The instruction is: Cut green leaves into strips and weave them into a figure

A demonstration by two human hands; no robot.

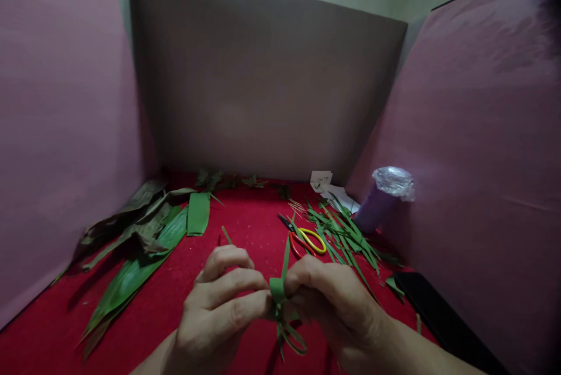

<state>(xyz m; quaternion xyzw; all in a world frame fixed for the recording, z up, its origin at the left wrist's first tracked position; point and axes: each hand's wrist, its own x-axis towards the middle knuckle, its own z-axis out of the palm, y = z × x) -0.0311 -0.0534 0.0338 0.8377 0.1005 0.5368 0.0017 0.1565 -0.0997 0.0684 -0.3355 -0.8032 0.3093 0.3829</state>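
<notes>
Hands: left hand and right hand are meeting low in the view, the bottom edge cutting off both forearms; the left thumb is hiding behind its fingers
Panels: pink left panel, pink right panel and grey back panel are enclosing the workspace, the pink ones running out of view
Red cloth: is covering the surface, its near part disappearing beneath the hands
Long green leaf: is lying slantwise at left, dull curled leaves partly covering it
Black object: is lying along the right, its kind hard to make out
Green strips: are tangling at right, single ends hard to follow
Purple container: is standing beside the right panel, crinkled wrap hiding its top
White papers: are lying at the back, a small card showing marks too small to read
Scissors: are lying just beyond the right hand
Folded green strip: is sitting between both hands, their fingertips pinching it narrowly; left fingers are curving toward it, right fingers bending inward, a loop hanging below
</notes>
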